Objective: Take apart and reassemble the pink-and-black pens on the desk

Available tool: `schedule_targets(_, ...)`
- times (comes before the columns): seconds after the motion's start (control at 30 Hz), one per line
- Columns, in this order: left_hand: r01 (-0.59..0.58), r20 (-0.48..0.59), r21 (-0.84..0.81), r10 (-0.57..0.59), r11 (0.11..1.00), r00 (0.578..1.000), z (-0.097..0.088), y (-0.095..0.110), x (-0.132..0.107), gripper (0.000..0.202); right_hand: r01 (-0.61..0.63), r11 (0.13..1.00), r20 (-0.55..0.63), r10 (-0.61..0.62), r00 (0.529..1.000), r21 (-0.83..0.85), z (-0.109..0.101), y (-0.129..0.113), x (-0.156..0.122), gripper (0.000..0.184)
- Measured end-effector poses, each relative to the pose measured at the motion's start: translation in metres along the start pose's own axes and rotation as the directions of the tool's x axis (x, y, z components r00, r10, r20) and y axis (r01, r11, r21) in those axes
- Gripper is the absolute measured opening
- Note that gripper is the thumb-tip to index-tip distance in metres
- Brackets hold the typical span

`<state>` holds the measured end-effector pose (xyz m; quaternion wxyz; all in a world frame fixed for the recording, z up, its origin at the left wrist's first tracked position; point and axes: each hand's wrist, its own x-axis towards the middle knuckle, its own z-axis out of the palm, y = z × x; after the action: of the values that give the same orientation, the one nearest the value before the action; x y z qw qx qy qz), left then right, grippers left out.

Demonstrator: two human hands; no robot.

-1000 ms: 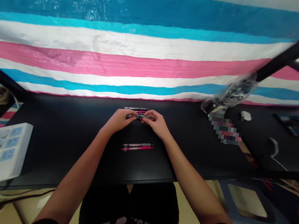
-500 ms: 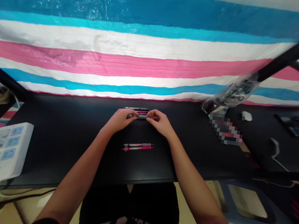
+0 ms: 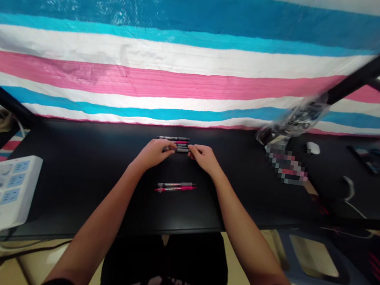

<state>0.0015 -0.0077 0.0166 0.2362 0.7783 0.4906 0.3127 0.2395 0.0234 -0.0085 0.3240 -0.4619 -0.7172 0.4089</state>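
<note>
Pens [image 3: 182,150] flanked at both ends: right hand [image 3: 206,159] lowered, left hand [image 3: 151,154] steady; both part-curled, grip unclear.

The counter [image 3: 260,197] is black and smooth, with a faint sheen, and spreads to both sides of the grip. Between the left grip [image 3: 155,152] and the right grip [image 3: 207,159], several pens [image 3: 182,150] lie side by side, a dark pen [image 3: 173,138] farthest from the body. Nearer the body than either grip, well apart from that row, a grey pen [image 3: 188,184] and a pink pen [image 3: 183,189] lie close together, roughly parallel. Well to the right of the right grip sits a pixelated item [image 3: 286,164], its details hidden.
</note>
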Motion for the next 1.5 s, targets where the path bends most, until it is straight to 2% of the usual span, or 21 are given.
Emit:
schedule_targets(0.13, 0.01, -0.031, -0.012, -0.01, 1.0, 0.999, 0.0, -0.003, 0.0, 0.017, 0.039, 0.997, -0.035, -0.037, 0.999, 0.068, 0.001, 0.001, 0.0, 0.032)
schedule_targets(0.23, 0.008, -0.03, -0.048, -0.01, 0.999, 1.0, 0.0, -0.002, 0.0, 0.016, 0.05, 0.998, -0.035, -0.049, 0.998, 0.025, 0.001, 0.002, 0.0, 0.028)
schedule_targets(0.37, 0.014, -0.074, -0.113, -0.022, 0.993, 0.997, 0.001, 0.0, -0.001, 0.011, 0.052, 0.999, 0.003, -0.052, 0.999, 0.004, 0.001, 0.0, -0.001, 0.036)
schedule_targets(0.43, 0.042, -0.151, -0.226, -0.077, 0.973, 0.986, 0.0, 0.001, -0.001, 0.004, 0.047, 0.998, -0.016, -0.046, 0.999, 0.045, 0.003, 0.0, 0.0, 0.042)
schedule_targets(0.47, 0.057, -0.198, -0.325, -0.127, 0.944, 0.972, 0.0, 0.001, 0.0, 0.007, 0.04, 0.996, -0.037, -0.037, 0.999, 0.075, 0.004, -0.001, 0.001, 0.045)
schedule_targets(0.5, 0.063, -0.242, -0.45, -0.19, 0.891, 0.951, 0.0, 0.002, 0.001, 0.013, 0.033, 0.994, -0.059, -0.027, 0.998, 0.109, 0.006, -0.001, 0.001, 0.047)
schedule_targets(0.57, 0.033, -0.28, -0.713, -0.327, 0.701, 0.903, 0.0, 0.004, 0.004, 0.021, 0.021, 0.984, -0.089, -0.005, 0.996, 0.178, 0.01, -0.002, 0.002, 0.05)
schedule_targets(0.6, 0.005, -0.268, -0.816, -0.386, 0.578, 0.883, 0.0, 0.005, 0.005, 0.023, 0.016, 0.978, -0.097, 0.004, 0.995, 0.207, 0.012, -0.003, 0.002, 0.051)
schedule_targets(0.67, -0.017, -0.18, -0.944, -0.474, 0.329, 0.862, 0.002, 0.009, 0.008, 0.026, 0.013, 0.969, -0.098, 0.011, 0.995, 0.245, 0.017, -0.004, 0.001, 0.051)
schedule_targets(0.73, 0.023, -0.038, -0.994, -0.519, 0.111, 0.854, 0.006, 0.013, 0.01, 0.036, 0.023, 0.966, -0.088, 0.0, 0.996, 0.259, 0.023, -0.005, -0.001, 0.049)
schedule_targets(0.8, 0.072, 0.096, -0.995, -0.515, -0.067, 0.852, 0.009, 0.016, 0.009, 0.051, 0.04, 0.966, -0.075, -0.021, 0.997, 0.257, 0.027, -0.005, -0.002, 0.045)
schedule_targets(0.87, 0.089, 0.169, -0.978, -0.472, -0.186, 0.865, 0.011, 0.018, 0.008, 0.057, 0.052, 0.968, -0.065, -0.037, 0.997, 0.244, 0.031, -0.004, -0.003, 0.042)
schedule_targets(0.93, 0.064, 0.171, -0.966, -0.437, -0.249, 0.883, 0.011, 0.019, 0.006, 0.054, 0.055, 0.97, -0.072, -0.039, 0.997, 0.237, 0.032, -0.003, -0.003, 0.038)
schedule_targets(1.0, 0.026, 0.14, -0.966, -0.433, -0.258, 0.89, 0.011, 0.019, 0.005, 0.048, 0.056, 0.97, -0.102, -0.033, 0.994, 0.235, 0.033, -0.002, -0.002, 0.034)
schedule_targets(1.07, 0.004, 0.106, -0.975, -0.447, -0.222, 0.888, 0.011, 0.02, 0.004, 0.044, 0.063, 0.97, -0.139, -0.03, 0.99, 0.236, 0.033, -0.001, -0.001, 0.032)
schedule_targets(1.33, 0.039, 0.019, -0.999, -0.507, 0.03, 0.862, 0.012, 0.021, 0.005, 0.044, 0.074, 0.972, -0.156, -0.039, 0.987, 0.225, 0.035, -0.001, -0.001, 0.035)
schedule_targets(1.5, 0.032, -0.004, -0.998, -0.508, 0.06, 0.861, 0.014, 0.02, 0.004, 0.05, 0.079, 0.972, -0.156, -0.044, 0.987, 0.223, 0.035, -0.001, -0.002, 0.032)
